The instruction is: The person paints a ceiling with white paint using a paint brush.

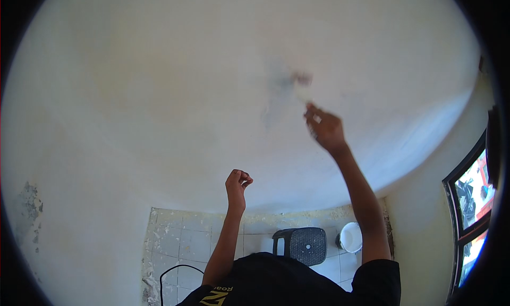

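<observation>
My right hand is raised against the pale wall, its fingers closed on the light handle of a paintbrush. The brush is blurred, with its brownish bristle end at the wall surface. Just left of the bristles is a grey-blue smudged patch on the wall. My left hand is held lower, in front of the wall, with its fingers curled in and nothing visible in them.
Below, a dark plastic stool stands on the tiled floor beside a white bucket. Flaking paint marks the wall at left. A dark-framed window is at right. A black cable curves near my left arm.
</observation>
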`<state>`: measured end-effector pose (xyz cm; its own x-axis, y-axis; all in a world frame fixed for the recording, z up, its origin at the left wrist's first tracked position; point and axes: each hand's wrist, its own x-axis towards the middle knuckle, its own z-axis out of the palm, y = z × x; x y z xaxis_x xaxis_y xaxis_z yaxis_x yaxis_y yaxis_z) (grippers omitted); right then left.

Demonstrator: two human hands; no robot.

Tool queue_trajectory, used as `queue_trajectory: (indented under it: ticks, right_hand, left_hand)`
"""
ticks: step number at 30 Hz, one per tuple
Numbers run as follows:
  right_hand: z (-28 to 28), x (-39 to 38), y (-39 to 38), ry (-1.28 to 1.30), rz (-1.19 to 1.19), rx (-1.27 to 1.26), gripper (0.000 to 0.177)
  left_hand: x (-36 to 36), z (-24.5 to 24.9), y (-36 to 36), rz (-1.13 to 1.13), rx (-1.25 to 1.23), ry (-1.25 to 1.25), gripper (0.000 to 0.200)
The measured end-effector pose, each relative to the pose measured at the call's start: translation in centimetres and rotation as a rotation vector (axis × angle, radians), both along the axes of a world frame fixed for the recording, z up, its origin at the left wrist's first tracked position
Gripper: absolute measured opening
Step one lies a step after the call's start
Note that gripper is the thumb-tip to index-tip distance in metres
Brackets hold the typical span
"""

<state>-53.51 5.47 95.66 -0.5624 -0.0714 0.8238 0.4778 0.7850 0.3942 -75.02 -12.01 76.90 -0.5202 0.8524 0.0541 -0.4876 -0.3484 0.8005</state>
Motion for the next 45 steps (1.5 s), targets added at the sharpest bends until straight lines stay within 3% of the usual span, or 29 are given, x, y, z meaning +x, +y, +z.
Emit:
queue_trajectory:
  ticks: [3,6,11,13,16,19,24,28,33,37,40,41,43,45]
  right_hand:
    - [-8.1,1.4,-1.0,-0.201,-0.001,-0.283,0.016]
    - [-11.9,2.7,-1.1,-0.314,0.054,-0.341,0.020]
    - [1.4,3.0,0.7,-0.093,0.152,0.046,0.020]
    - [7.1,3.0,1.0,-0.026,0.084,0.035,0.015]
    - [9.9,2.5,1.2,0.117,0.061,0.232,0.016]
    - [8.3,2.5,1.0,0.181,0.119,0.221,0.018]
    - [-2.1,3.6,1.4,0.038,0.028,-0.207,0.018]
    - [-7.4,4.8,-0.3,-0.081,0.046,-0.374,0.021]
    - [-2.3,3.7,-2.3,-0.107,0.075,-0.364,0.020]
    - [5.4,2.1,0.0,-0.017,0.123,-0.155,0.015]
    - [10.2,0.7,0.2,0.143,0.103,-0.168,0.013]
    - [10.3,0.4,-0.1,0.142,0.104,-0.170,0.013]
    - [10.2,0.0,-0.5,0.285,0.134,0.118,0.011]
    - [8.9,-0.3,-0.5,0.288,0.147,0.098,0.014]
  left_hand:
    - [0.2,0.1,0.0,-0.013,0.016,0.005,0.024]
    - [0.0,-0.8,0.5,-0.037,0.000,-0.036,0.023]
    - [1.3,-1.4,1.4,-0.072,0.003,-0.012,0.024]
    - [1.8,-1.6,1.7,-0.079,-0.024,-0.029,0.024]
    - [2.5,-1.2,1.6,-0.097,-0.036,-0.020,0.023]
    - [2.5,-1.5,1.8,-0.093,-0.043,-0.029,0.023]
    - [2.2,-1.8,1.6,-0.064,-0.001,-0.045,0.023]
    - [2.1,-2.1,1.1,-0.052,0.012,-0.050,0.023]
    - [1.6,-2.7,1.4,-0.075,-0.010,-0.066,0.022]
    - [1.6,-2.2,1.1,-0.086,-0.004,-0.063,0.023]
    - [1.5,-1.7,0.8,-0.078,-0.005,-0.043,0.024]
    - [1.4,-1.6,0.8,-0.092,0.019,-0.031,0.023]
    - [1.7,-0.3,0.0,-0.099,0.040,-0.022,0.021]
    - [1.7,1.3,-0.6,-0.137,0.027,0.027,0.020]
